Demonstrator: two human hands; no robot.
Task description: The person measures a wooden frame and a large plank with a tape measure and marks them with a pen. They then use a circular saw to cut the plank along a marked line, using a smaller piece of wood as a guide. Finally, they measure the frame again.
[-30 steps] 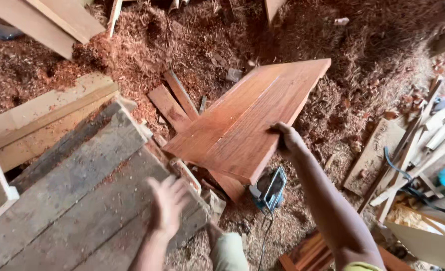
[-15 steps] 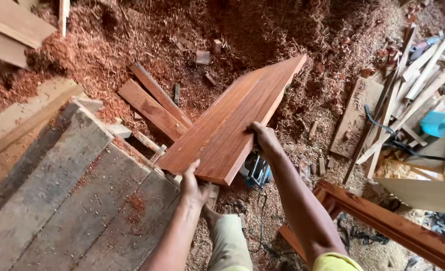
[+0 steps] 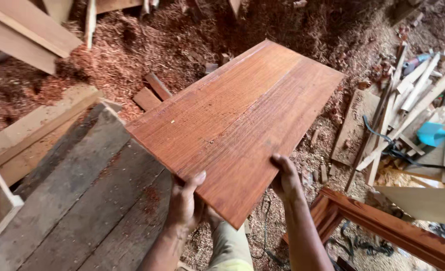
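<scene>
Board [image 3: 242, 125] above workbench [image 3: 82, 200], scrap sticks [image 3: 413, 100] to its right.

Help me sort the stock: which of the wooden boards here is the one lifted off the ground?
The wide reddish-brown panel, gripped at its near edge by the left hand and right hand. The grey planks and pale boards lie flat.

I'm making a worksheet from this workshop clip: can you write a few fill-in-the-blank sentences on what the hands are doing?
1. Both hands grip one reddish wooden ____.
2. The left hand and right hand hold the panel at its ____ end.
3. Under the panel's left side lies a grey plank workbench; the floor is covered in ____.

Missing words: panel; near; sawdust
</scene>
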